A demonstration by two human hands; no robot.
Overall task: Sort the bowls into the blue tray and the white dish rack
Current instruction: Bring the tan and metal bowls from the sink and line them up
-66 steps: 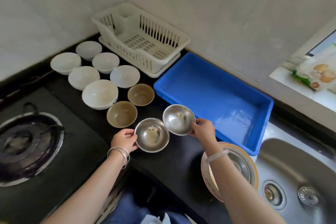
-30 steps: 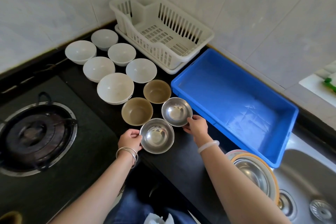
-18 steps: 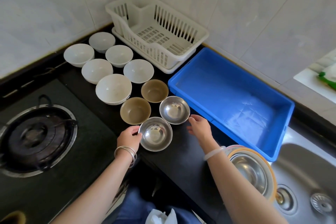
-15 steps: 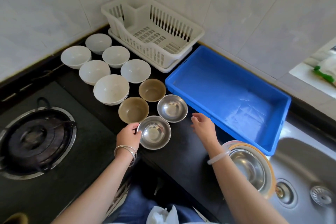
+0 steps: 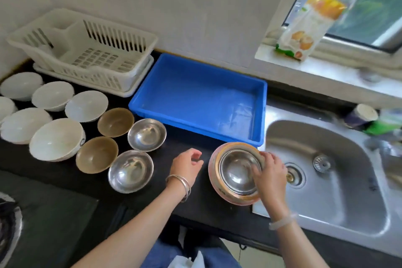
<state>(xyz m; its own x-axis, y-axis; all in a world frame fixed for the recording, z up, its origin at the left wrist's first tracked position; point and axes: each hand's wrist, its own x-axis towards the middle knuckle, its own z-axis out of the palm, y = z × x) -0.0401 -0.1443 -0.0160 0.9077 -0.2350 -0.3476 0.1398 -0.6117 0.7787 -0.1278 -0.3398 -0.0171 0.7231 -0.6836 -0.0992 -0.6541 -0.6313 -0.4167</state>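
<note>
Off the two steel bowls now, the right hand grips the stacked bowls at the counter's sink edge while the left hand hovers half-curled, holding nothing, and the blue tray and white dish rack hold no bowls yet, all sorting ahead.

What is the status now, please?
Right hand gripping stacked steel bowls by sink. Left hand empty, hovering. Blue tray, dish rack empty. Nothing blocking.

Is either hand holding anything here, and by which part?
Right hand grips the steel bowl by its right rim; left hand holds nothing.
</note>
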